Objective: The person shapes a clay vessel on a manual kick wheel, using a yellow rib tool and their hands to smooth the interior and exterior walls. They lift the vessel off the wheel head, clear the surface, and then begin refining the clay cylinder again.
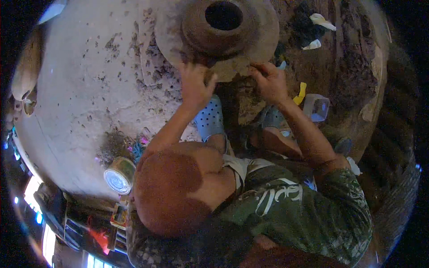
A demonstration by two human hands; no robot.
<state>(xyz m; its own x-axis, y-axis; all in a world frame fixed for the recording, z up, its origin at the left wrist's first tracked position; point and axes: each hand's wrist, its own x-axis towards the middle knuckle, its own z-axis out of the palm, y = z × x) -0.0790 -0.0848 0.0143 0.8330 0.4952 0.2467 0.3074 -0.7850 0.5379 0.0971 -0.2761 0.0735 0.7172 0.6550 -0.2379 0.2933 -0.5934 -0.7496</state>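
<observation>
A round brown clay pot [192, 33] with a dark open mouth stands on a flat round wheel board [167, 38] at the top. My left hand [196, 85] is at the near left edge of the board, its fingers slightly blurred and its thumb apart; I see nothing held in it. At the near right edge, my right hand [270, 82] has its fingers curled together in a pinch. Whatever may be between those fingertips is too small to make out. The pot's wall stands just beyond both hands.
Blue perforated clogs [209, 118] are on my feet below the board. To the right lie a clear plastic tub [316, 108], a yellow strip [300, 93] and white scraps [322, 21]. A round tin [119, 175] stands at lower left. Clay crumbs dot the pale floor [85, 102].
</observation>
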